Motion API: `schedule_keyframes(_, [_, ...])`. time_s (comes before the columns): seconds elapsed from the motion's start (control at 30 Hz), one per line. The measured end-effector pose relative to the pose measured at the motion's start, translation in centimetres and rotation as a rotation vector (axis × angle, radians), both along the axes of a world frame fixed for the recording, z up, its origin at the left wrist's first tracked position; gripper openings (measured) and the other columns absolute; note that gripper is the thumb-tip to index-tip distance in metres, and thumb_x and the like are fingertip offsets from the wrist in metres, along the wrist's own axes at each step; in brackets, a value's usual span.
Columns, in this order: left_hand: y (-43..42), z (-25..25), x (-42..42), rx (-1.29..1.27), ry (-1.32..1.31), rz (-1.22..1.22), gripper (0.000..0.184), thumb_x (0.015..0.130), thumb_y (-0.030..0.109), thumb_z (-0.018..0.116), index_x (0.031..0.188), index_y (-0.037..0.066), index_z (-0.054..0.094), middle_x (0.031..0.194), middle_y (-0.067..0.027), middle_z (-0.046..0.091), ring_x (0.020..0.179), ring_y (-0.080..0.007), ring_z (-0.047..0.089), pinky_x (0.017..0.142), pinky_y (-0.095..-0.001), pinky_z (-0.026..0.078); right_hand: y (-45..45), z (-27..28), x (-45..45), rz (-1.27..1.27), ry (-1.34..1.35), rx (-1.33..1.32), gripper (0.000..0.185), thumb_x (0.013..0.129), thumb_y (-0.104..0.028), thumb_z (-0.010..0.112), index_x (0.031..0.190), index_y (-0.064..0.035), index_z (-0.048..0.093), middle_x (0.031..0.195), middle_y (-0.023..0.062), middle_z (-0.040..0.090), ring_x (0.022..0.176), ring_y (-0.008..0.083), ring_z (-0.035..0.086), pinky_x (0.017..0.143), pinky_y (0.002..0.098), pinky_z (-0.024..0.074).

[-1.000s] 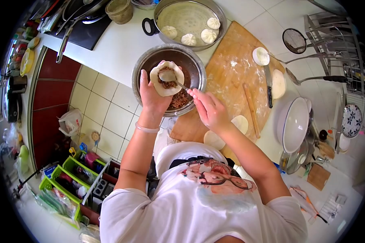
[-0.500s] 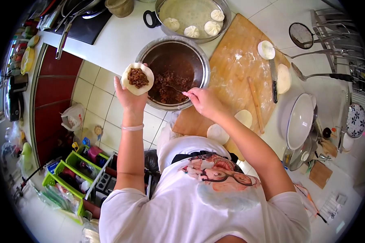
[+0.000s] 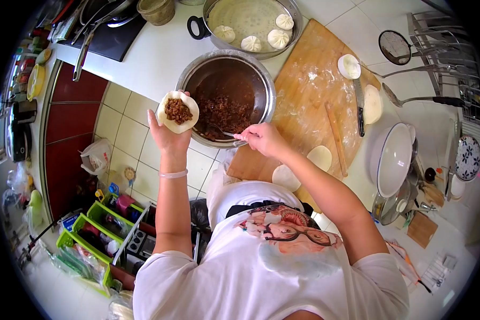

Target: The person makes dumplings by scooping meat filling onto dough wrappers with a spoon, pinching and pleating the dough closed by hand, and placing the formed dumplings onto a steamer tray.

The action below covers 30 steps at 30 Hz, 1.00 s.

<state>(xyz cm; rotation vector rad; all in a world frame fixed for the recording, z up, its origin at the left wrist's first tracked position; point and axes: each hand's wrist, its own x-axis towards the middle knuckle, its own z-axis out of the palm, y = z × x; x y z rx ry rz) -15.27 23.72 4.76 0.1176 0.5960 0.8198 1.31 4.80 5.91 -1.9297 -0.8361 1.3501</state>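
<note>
On my left hand (image 3: 170, 140) rests a round dough wrapper (image 3: 189, 124) with a mound of brown minced filling (image 3: 177, 110) in its middle. The palm faces up, with the thumb at the wrapper's left edge. My right hand (image 3: 265, 140) is closed around the handle of a metal spoon (image 3: 228, 134). The spoon's tip is in the dark filling inside a large steel bowl (image 3: 270, 96), at its near side. The left hand holds the wrapper just beside the bowl's left rim.
A steamer pot (image 3: 297, 45) at the top holds several pleated buns (image 3: 278, 38). Right of the bowl, a floured wooden board (image 3: 298, 96) carries flat dough rounds (image 3: 320, 158), a rolling pin (image 3: 336, 138), a knife (image 3: 361, 114) and a small white bowl (image 3: 349, 66).
My right hand has moved slightly down and left, and the spoon now lies lower, nearer the bowl's near rim. The left hand with the filled wrapper has shifted slightly left and down.
</note>
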Motion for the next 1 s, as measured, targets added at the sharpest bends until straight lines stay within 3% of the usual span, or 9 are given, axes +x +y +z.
schedule_keyframes(0.13, [-0.1,0.5,0.2,-0.034,-0.007,0.018,0.072,0.1,0.056,0.018,0.135,0.0,0.045,0.132,-0.0217,0.052,0.128,-0.0396,0.045,0.112,-0.0498,0.033,-0.1,0.3,0.9,-0.283,0.655,-0.267,0.022,0.096,-0.018,0.058,0.106,-0.0028,0.069,0.066,-0.0041,0.05,0.047,0.0018,0.033,0.041,0.0192,0.0207])
schedule_keyframes(0.27, [0.0,0.2,0.2,-0.024,-0.049,0.007,0.074,0.099,0.058,0.017,0.135,0.0,0.045,0.132,-0.0219,0.052,0.129,-0.0416,0.045,0.113,-0.0511,0.032,-0.8,0.9,1.6,-0.382,0.77,-0.195,0.021,0.092,-0.017,0.062,0.102,-0.0007,0.068,0.066,-0.0037,0.05,0.047,0.0018,0.031,0.041,0.0193,0.0171])
schedule_keyframes(0.37, [-0.3,-0.1,0.8,-0.04,-0.002,-0.026,0.074,0.099,0.058,0.015,0.136,0.002,0.046,0.132,-0.0217,0.052,0.127,-0.0416,0.046,0.111,-0.0517,0.034,-0.4,5.2,2.3,-0.416,0.682,-0.176,0.018,0.093,-0.016,0.061,0.102,-0.002,0.069,0.066,-0.0039,0.051,0.047,0.0014,0.031,0.041,0.0187,0.0165])
schedule_keyframes(0.47, [-1.3,-1.0,2.0,-0.061,-0.029,-0.145,0.073,0.1,0.056,0.013,0.135,0.003,0.047,0.131,-0.0191,0.054,0.125,-0.0413,0.048,0.109,-0.0518,0.036,-0.5,6.6,1.7,-0.392,0.55,-0.089,0.023,0.096,-0.016,0.057,0.113,-0.0026,0.066,0.072,-0.0016,0.058,0.05,0.0006,0.038,0.042,0.017,0.0257])
schedule_keyframes(0.53, [-2.9,-1.0,3.9,-0.066,-0.169,-0.247,0.072,0.101,0.055,0.013,0.14,0.003,0.044,0.14,-0.0193,0.049,0.131,-0.0408,0.043,0.113,-0.0523,0.031,-0.3,5.6,-0.5,-0.256,-0.362,0.483,0.018,0.094,-0.015,0.061,0.109,-0.0065,0.068,0.069,0.0014,0.059,0.055,0.0093,0.056,0.046,0.0258,0.0426])
schedule_keyframes(0.57, [-3.4,-0.7,4.5,-0.101,-0.22,-0.247,0.072,0.101,0.055,0.015,0.139,0.003,0.044,0.14,-0.0202,0.048,0.131,-0.0418,0.043,0.112,-0.0525,0.032,-0.6,5.0,-0.5,-0.257,-0.366,0.481,0.018,0.094,-0.015,0.061,0.109,-0.0065,0.068,0.069,0.0014,0.059,0.055,0.0093,0.056,0.046,0.0258,0.0426])
schedule_keyframes(0.63, [-4.2,0.8,5.4,-0.134,-0.214,-0.265,0.072,0.101,0.055,0.015,0.139,0.002,0.044,0.139,-0.0213,0.048,0.13,-0.0428,0.042,0.112,-0.053,0.032,-1.1,3.5,-0.6,-0.023,-0.859,0.682,0.026,0.091,-0.013,0.063,0.116,-0.0085,0.064,0.079,0.0044,0.063,0.065,0.0177,0.064,0.055,0.0312,0.0519])
schedule_keyframes(0.67, [-4.4,1.1,5.6,-0.164,-0.264,-0.262,0.071,0.101,0.055,0.016,0.14,0.002,0.043,0.138,-0.022,0.048,0.13,-0.0431,0.043,0.112,-0.0536,0.032,-1.8,2.6,-0.9,0.053,-0.933,0.624,0.033,0.089,-0.009,0.064,0.121,-0.0089,0.061,0.086,0.0046,0.064,0.066,0.0228,0.064,0.055,0.0339,0.053])
schedule_keyframes(1.0, [-4.2,2.1,5.9,-0.13,-0.268,-0.236,0.067,0.101,0.053,0.02,0.139,0.004,0.045,0.137,-0.0205,0.05,0.129,-0.0413,0.045,0.11,-0.0556,0.034,-1.8,4.6,-1.1,-0.125,-0.808,0.73,0.023,0.091,-0.005,0.061,0.113,-0.0017,0.061,0.096,0.0085,0.071,0.075,0.0247,0.069,0.063,0.0336,0.0571])
